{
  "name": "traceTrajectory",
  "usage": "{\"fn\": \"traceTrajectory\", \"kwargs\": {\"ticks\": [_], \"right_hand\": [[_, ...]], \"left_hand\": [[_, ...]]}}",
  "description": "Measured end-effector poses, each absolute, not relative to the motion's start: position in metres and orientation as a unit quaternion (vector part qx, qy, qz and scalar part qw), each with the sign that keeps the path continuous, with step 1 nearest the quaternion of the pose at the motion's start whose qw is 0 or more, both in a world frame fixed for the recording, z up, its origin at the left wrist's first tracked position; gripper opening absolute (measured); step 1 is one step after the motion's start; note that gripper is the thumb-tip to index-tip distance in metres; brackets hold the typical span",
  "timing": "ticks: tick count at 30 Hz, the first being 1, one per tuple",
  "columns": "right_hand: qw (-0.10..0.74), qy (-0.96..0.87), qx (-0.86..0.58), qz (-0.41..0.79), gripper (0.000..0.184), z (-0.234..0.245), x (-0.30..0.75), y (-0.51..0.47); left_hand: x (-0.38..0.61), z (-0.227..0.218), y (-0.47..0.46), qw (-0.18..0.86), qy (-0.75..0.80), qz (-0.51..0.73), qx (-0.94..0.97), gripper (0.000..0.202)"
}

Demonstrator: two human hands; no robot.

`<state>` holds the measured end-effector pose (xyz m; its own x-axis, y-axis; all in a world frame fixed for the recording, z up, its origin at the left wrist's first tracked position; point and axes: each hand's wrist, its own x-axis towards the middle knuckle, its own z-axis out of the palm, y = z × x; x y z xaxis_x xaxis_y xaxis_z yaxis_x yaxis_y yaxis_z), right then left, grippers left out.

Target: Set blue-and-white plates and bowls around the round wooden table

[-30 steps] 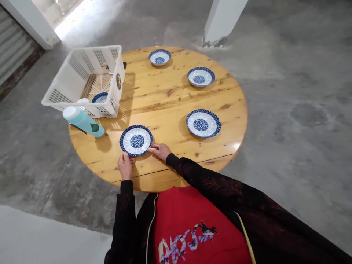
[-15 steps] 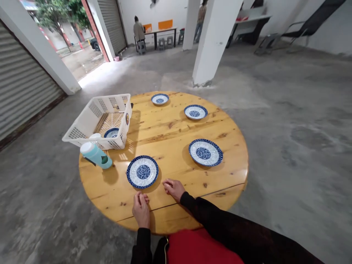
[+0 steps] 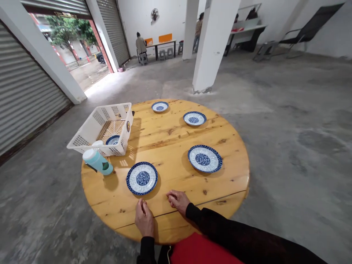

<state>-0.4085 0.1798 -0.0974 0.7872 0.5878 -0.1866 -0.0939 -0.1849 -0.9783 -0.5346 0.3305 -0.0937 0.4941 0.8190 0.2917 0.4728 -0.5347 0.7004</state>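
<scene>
Both my hands rest on the near edge of a round wooden table point(image 3: 170, 146). My left hand point(image 3: 143, 218) lies with fingers curled, holding nothing, just below a blue-and-white plate point(image 3: 142, 178). My right hand point(image 3: 178, 201) lies to that plate's right, fingers loosely curled and empty. Neither hand touches the plate. Three more matching plates sit on the table: one at the right point(image 3: 205, 158), one further back point(image 3: 194, 118), one at the far edge point(image 3: 160, 106).
A white plastic basket point(image 3: 93, 128) at the table's left holds another plate point(image 3: 112, 140). A teal bottle point(image 3: 97, 161) stands in front of it. A white pillar point(image 3: 213, 44) rises behind the table. People are at distant tables; bare concrete floor lies around.
Both hands have let go of the near plate and drawn back toward the table's edge. The view has lifted, showing the room beyond.
</scene>
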Motion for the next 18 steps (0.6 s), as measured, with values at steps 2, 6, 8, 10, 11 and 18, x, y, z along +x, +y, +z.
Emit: {"fn": "traceTrajectory", "kwargs": {"ticks": [2,6,8,10,11,18], "right_hand": [[0.614,-0.19,-0.722,0.258,0.026,-0.102,-0.407,0.17],[0.609,-0.183,-0.734,0.238,0.032,-0.108,-0.393,0.133],[0.598,-0.168,-0.752,0.219,0.035,-0.109,-0.377,0.107],[0.586,-0.15,-0.776,0.178,0.038,-0.112,-0.359,0.077],[0.58,-0.14,-0.787,0.155,0.04,-0.114,-0.349,0.062],[0.479,-0.204,-0.853,0.044,0.043,-0.136,-0.302,-0.015]], "left_hand": [[-0.533,-0.096,0.316,0.225,0.374,0.339,0.833,0.03],[-0.528,-0.095,0.28,0.132,0.374,0.338,0.854,0.032],[-0.526,-0.093,0.265,0.102,0.384,0.314,0.862,0.034],[-0.524,-0.091,0.254,0.09,0.396,0.284,0.869,0.036],[-0.523,-0.091,0.249,0.087,0.407,0.271,0.868,0.037],[-0.514,-0.092,0.218,0.046,0.485,0.219,0.846,0.045]]}}
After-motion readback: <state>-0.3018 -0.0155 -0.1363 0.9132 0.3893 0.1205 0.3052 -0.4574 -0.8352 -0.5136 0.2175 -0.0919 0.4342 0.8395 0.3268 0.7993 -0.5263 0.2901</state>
